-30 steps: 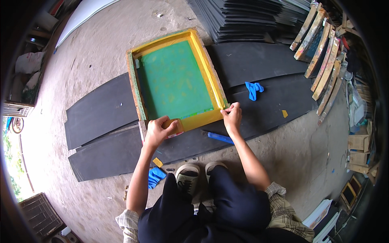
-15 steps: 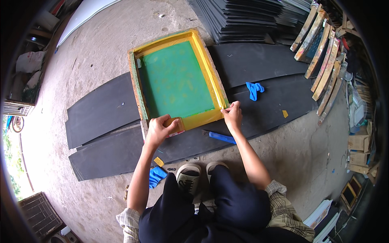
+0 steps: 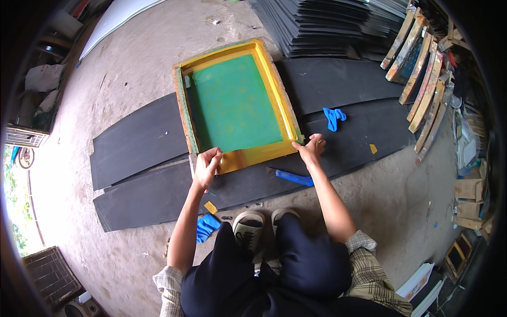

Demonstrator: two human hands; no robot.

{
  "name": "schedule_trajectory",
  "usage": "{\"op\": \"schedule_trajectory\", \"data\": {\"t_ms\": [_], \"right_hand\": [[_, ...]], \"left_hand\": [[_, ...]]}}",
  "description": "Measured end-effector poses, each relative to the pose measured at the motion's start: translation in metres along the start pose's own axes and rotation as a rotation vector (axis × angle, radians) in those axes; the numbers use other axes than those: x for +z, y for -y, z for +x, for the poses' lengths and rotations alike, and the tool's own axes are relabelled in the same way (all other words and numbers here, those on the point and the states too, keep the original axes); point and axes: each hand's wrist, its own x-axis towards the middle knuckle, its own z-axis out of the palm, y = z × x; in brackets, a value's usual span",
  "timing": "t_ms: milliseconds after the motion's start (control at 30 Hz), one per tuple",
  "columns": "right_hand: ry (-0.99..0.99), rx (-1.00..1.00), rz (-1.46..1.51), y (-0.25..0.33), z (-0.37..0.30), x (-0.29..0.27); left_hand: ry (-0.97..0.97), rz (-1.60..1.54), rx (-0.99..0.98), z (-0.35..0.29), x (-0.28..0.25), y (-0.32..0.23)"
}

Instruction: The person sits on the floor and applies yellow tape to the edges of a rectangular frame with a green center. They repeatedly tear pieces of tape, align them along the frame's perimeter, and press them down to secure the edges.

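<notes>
Overhead, head view: yellow-framed printing screen (image 3: 236, 104) with green mesh, lying flat on long black sheets (image 3: 142, 142). Left hand (image 3: 207, 165), fingers curled over the frame's near edge by its left corner, gripping. Right hand (image 3: 311, 148), fingers bent, clasping the near right corner. Blue squeegee (image 3: 293, 178) just behind the right fingers; blue cloth (image 3: 333, 117) just beyond them; second blue cloth (image 3: 207, 226) near the left forearm.

Screen frame (image 3: 236, 108): wood w/ glossy yellow tape, fine green mesh, semi-matt. Black sheets (image 3: 142, 142) under it: matt, smooth, rubbery or foam-like, can't tell which. Floor (image 3: 132, 68): rough, dusty concrete. Blue rag (image 3: 332, 117): crumpled cloth. Blue squeegee (image 3: 293, 178): smooth plastic-looking. Stacked frames (image 3: 422, 79): bare, worn wood.
</notes>
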Motion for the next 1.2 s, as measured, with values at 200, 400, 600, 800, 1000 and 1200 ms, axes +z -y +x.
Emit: {"op": "schedule_trajectory", "data": {"t_ms": [200,400,600,800,1000,1200], "right_hand": [[0.047,0.023,0.093,-0.006,0.002,-0.001],[0.043,0.021,0.132,-0.01,0.004,0.002],[0.095,0.038,0.187,-0.006,0.002,-0.003],[0.16,0.106,0.382,-0.002,-0.004,-0.006],[0.223,0.079,0.639,-0.006,0.0,0.0],[0.132,0.003,0.735,-0.01,0.004,0.012]], "left_hand": [[0.028,-0.001,-0.104,-0.01,-0.042,-0.011],[-0.076,0.481,-0.104,-0.027,-0.142,-0.014],[0.023,0.827,-0.09,-0.038,-0.122,-0.011],[0.024,0.971,-0.061,-0.037,-0.101,0.002],[-0.009,1.005,-0.046,-0.036,-0.094,0.013],[-0.015,1.01,-0.096,-0.038,-0.092,0.013]]}}
